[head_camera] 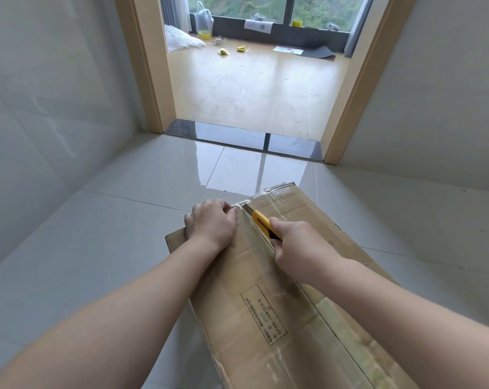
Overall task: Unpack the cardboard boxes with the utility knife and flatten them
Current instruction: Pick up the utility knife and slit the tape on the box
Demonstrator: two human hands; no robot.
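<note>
Cardboard is taking up the near part of the glossy grey tiled floor, in the shape of a long brown taped cardboard box lying on its side and running from the bottom edge of the view toward the dark stone threshold of the wooden doorway. The person's right hand is grasping a yellow utility knife with a black slider, fingers wrapped round the handle, and the blade is pointing away from the body into the strip of clear packing tape along the centre seam near the box's far end; that angle looks chosen so the cut is travelling away from the arms. The left hand is pressing down on the left flap at the far left corner of the box, fingers curling over its far edge, apparently to be steadying the carton and keeping the seam taut, while sitting just beside the blade's line rather than in it. By my reckoning the seam is only partly slit and flattening is not yet begun. Beyond the doorway, on the wooden floor, a clear plastic bag and scraps of yellow wrapping are lying near the window.
</note>
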